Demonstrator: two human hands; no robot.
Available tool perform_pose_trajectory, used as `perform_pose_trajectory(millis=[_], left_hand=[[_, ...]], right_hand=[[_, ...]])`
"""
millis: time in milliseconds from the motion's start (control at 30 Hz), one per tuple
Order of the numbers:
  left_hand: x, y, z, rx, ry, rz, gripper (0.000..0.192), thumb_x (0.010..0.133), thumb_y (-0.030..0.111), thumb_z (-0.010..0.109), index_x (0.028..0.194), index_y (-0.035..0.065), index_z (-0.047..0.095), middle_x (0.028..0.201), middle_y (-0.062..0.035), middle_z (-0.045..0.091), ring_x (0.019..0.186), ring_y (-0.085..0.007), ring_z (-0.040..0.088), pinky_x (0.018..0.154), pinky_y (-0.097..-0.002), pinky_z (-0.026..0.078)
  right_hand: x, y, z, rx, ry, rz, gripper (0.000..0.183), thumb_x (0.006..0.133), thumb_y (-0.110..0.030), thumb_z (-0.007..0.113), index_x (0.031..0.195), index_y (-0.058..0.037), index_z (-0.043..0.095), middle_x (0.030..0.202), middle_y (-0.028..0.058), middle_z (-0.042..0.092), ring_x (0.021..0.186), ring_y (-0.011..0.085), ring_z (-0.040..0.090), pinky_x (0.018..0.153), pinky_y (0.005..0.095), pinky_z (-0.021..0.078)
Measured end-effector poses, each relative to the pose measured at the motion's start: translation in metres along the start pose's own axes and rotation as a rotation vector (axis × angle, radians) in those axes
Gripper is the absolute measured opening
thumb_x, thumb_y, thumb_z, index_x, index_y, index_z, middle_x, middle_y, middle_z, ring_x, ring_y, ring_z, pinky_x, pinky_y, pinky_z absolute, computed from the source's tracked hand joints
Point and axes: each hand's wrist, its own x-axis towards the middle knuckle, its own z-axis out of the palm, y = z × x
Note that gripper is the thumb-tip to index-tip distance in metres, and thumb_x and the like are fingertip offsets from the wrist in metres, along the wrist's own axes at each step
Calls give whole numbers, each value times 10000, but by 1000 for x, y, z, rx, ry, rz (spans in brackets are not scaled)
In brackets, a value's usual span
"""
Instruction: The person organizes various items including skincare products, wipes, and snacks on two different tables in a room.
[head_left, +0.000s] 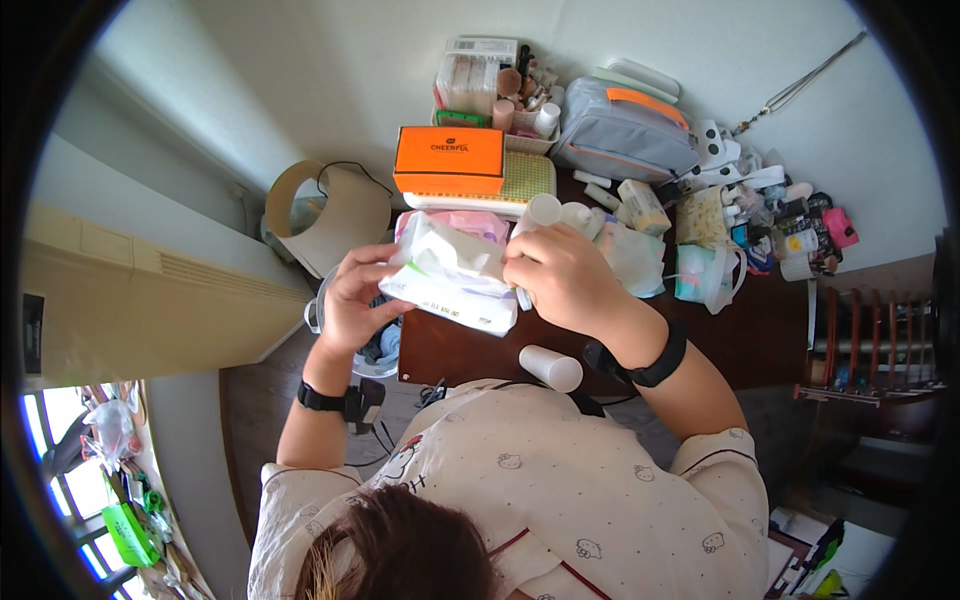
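Observation:
A white soft plastic pack of tissues or wipes (457, 289) is between my hands, above the front of a dark wooden table (465, 352). My left hand (364, 296) grips its left end with fingers and thumb. My right hand (559, 281) is at its right end, fingers curled; a small white piece shows under them, and I cannot tell what it is. Just beyond the pack lies a pink package (469, 223). A white cylindrical bottle (538, 212) stands behind my right hand. Another white cylinder (551, 368) lies at the table's front edge, close to my body.
An orange box (450, 161) rests on a patterned case. Behind are a basket of cosmetics (529, 142) and a grey bag (626, 131). Clear-plastic pouches and toiletries crowd the right. A lampshade (330, 217) stands left, above a bin (375, 364) holding cloth.

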Motion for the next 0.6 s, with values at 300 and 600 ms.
perform_pose_trajectory(millis=[300,600], left_hand=[[-17,-72,19,456,414,81,154,621,-78,695,684,12,587,945,-100,518,927,-235,551,715,-289,496],[-21,-90,33,559,436,-164,161,640,25,720,680,7,565,941,-106,517,908,-247,532,689,-286,493]], right_hand=[[-6,16,-56,-112,347,217,249,659,-30,643,895,-63,571,861,95,574,756,276,560,653,358,453],[-117,35,-73,-39,284,733,213,706,-10,636,902,-25,554,858,85,550,743,204,543,659,283,445]])
